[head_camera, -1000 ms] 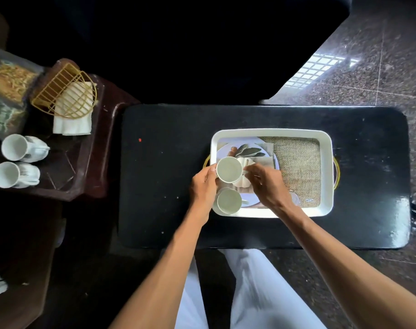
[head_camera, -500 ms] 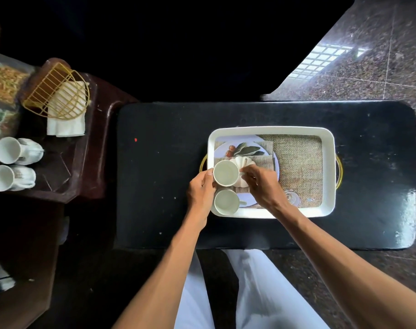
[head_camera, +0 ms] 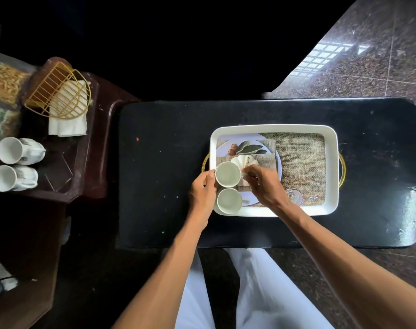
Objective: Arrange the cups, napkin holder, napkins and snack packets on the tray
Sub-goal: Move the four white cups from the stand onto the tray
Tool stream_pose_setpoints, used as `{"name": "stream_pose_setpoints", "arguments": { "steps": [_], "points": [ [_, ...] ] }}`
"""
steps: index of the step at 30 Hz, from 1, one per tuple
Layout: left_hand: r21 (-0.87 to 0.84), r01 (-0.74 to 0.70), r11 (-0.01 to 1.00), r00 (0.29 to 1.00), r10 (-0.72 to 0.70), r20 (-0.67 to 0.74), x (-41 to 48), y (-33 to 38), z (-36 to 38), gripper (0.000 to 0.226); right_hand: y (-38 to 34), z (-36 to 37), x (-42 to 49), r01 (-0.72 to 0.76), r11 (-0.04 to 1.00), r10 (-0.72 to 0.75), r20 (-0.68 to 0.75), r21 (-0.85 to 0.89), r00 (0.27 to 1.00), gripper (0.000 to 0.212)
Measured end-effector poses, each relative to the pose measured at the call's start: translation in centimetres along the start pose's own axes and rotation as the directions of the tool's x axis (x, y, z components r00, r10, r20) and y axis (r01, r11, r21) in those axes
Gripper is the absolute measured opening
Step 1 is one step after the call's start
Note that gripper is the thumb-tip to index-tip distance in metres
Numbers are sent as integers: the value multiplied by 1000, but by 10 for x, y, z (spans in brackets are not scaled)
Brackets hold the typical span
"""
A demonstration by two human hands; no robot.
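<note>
While both hands work at the tray's [head_camera: 330, 143] left end, 2 of 4 cups sit inside it. Upper cup [head_camera: 227, 174] is pinched between them: left hand [head_camera: 202, 193] w/ fingertips against its left wall, right hand [head_camera: 264, 184] w/ thumb + fingers closed at the handle side. Looks like a final nudge into place, cup touching or just above tray floor; can't tell which. Lower cup [head_camera: 229, 201] stands free in near-left corner, just beside the first, nobody gripping it.

Tray rests on black table [head_camera: 154, 174], right two-thirds bare apart from printed liner.

Left to do, all on side table [head_camera: 93, 162] at far left:
- 2 more cups [head_camera: 16, 165], lying on their sides, mouths toward camera
- gold wire napkin holder [head_camera: 57, 91], tipped over
- napkins [head_camera: 68, 122], folded stack partly under holder
- snack packets [head_camera: 2, 96], at frame edge, blurred; count unclear

Progress est.: roughly a third. Cups half done, holder, napkins, snacks untouched. Plenty of room on tray's right side for the rest.
</note>
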State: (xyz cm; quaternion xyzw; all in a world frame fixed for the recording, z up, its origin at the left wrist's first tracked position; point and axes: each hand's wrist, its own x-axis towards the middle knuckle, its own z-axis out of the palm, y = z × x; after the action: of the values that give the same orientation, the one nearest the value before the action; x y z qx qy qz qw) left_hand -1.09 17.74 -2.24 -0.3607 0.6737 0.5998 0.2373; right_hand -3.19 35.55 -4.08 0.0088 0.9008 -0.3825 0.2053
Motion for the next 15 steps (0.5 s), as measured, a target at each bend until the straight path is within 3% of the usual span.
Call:
{"name": "stream_pose_setpoints", "arguments": {
  "steps": [6, 15],
  "points": [
    [-59, -45, 997, 998, 43, -40, -4, 5, -25, 29, -14, -11, -9, 8, 1000, -8, -26, -15, 1000, 50],
    [-246, -156, 956, 962, 91, -258, -31, 21, -160, 27, -98, 21, -14, 134, 984, -115, -162, 116, 980, 45]
  ]
}}
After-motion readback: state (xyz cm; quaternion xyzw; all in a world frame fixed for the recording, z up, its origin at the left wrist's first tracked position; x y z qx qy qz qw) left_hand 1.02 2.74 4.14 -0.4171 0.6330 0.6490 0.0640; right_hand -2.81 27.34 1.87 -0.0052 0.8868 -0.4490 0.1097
